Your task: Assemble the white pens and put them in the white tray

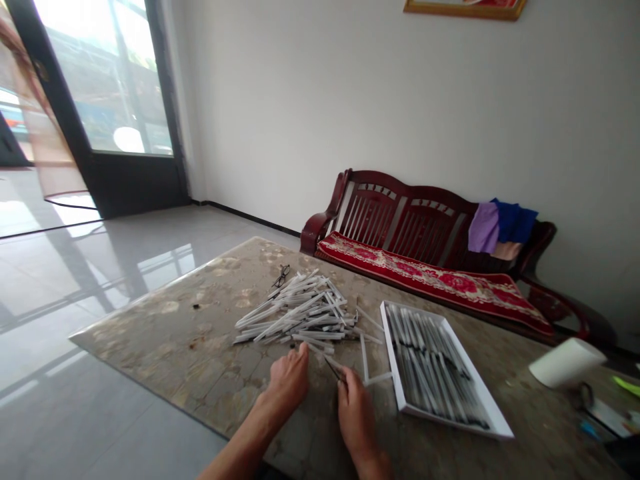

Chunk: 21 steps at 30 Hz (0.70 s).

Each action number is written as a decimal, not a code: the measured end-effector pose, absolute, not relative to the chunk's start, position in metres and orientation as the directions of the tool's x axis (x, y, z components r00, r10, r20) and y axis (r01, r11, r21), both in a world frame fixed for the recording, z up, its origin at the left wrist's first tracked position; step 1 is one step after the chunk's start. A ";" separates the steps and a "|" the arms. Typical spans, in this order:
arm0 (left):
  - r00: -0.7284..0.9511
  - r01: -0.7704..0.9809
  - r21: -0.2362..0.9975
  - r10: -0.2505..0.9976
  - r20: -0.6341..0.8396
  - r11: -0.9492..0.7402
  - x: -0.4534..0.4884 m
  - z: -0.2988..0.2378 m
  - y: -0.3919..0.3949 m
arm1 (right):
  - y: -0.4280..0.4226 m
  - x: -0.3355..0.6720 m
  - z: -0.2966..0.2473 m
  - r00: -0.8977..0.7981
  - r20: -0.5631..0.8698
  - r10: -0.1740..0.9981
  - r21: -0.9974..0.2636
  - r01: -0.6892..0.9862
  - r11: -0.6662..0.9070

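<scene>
A loose heap of thin white plastic pens (pixel 295 313) lies across the middle of the stone-topped table (pixel 165 333), with a few pens straying toward me. My left hand (pixel 290 380) sits at the heap's near edge, fingers curled, and what they hold is hidden. My right hand (pixel 356 410) pinches a thin pen with a dark tip (pixel 334 369) near the heap. To its right stands a white tray (pixel 400 393) packed with pens lying side by side. Dark-framed glasses (pixel 281 275) rest beyond the heap.
The table's left edge drops to a glossy tiled floor (pixel 115 280). Behind the table stands a dark wooden bench (pixel 400 213) with a red cushion. A white paper roll (pixel 567 362) lies at the right, near small items at the table's right edge.
</scene>
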<state>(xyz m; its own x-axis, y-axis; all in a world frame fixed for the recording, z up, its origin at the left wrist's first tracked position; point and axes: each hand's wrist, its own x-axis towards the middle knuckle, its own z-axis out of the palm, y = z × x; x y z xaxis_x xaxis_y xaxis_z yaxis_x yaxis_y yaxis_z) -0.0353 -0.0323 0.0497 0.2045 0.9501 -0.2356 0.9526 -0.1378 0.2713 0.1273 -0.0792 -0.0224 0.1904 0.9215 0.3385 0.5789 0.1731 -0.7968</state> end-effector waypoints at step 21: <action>0.107 -0.719 0.556 0.857 -0.505 0.418 -0.042 0.026 -0.034 | -0.098 0.131 0.020 0.256 0.305 0.917 -0.869 0.468 0.158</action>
